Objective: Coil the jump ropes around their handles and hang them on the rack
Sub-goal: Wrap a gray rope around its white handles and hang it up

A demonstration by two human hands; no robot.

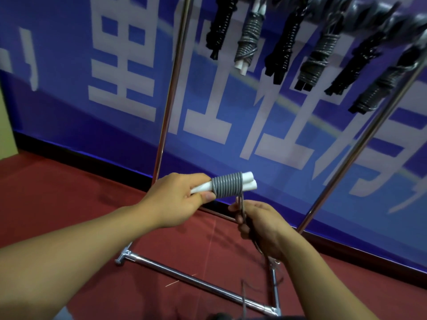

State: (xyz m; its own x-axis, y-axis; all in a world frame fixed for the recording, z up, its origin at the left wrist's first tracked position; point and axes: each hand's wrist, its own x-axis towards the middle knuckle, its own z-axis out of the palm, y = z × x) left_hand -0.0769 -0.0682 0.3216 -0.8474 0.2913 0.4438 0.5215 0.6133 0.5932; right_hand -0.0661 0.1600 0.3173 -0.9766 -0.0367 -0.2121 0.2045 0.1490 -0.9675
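Observation:
My left hand (pixel 179 197) grips two white jump rope handles (pixel 248 182) held side by side, lying roughly level in front of me. Grey rope (pixel 227 187) is coiled in several tight turns around their middle. From the coil the loose rope (pixel 241 207) drops down into my right hand (pixel 261 227), which grips it just below the handles. The remaining rope trails down toward the floor. Above, several coiled jump ropes (pixel 248 40), black and grey, hang from the top of the metal rack (pixel 172 88).
The rack's chrome base bars (pixel 196 280) lie on the red carpet (pixel 57 192) right below my hands. Its right upright (pixel 360 144) slants up at the right. A blue banner with large white characters (pixel 122 65) covers the wall behind.

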